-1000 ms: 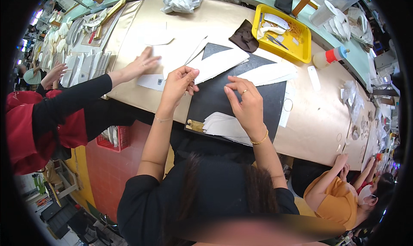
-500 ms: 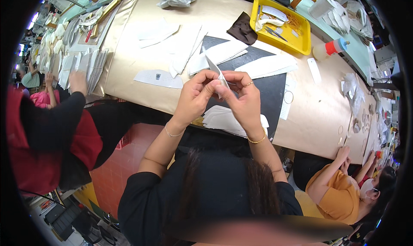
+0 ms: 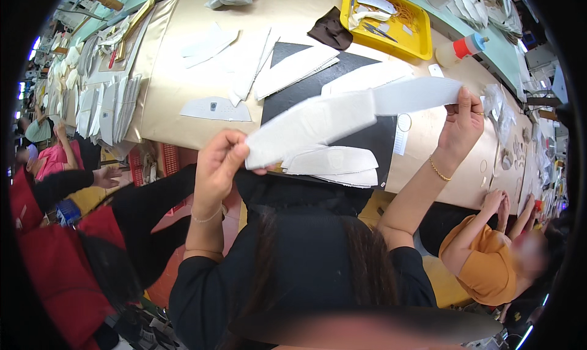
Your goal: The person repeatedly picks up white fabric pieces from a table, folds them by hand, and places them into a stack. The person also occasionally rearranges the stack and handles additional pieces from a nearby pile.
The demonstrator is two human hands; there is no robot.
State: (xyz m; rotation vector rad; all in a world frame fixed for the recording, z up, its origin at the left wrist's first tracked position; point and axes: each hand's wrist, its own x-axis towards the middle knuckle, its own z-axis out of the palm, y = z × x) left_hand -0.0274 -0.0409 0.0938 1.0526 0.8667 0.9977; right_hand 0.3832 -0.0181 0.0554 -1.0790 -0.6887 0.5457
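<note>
A long curved white fabric strip (image 3: 342,114) is stretched out between my two hands above the table edge. My left hand (image 3: 221,160) pinches its left end. My right hand (image 3: 461,122) grips its right end, with a thin gold bracelet on that wrist. Under the strip a black mat (image 3: 373,133) lies on the tan table (image 3: 171,114). A small stack of similar white pieces (image 3: 333,165) rests on the mat's near edge. More white cut pieces (image 3: 293,69) are spread over the mat and the table beyond.
A yellow tray (image 3: 422,41) with scissors and scraps sits at the far side, next to a bottle with an orange cap (image 3: 461,47). Stacks of white pieces (image 3: 113,105) lie at the left. A person in red (image 3: 55,240) sits left; a person in orange (image 3: 483,258) sits right.
My hands, held close together over a small folded piece, have moved apart, and the white strip is now unfolded to its full length. The person at left has pulled their arm off the table.
</note>
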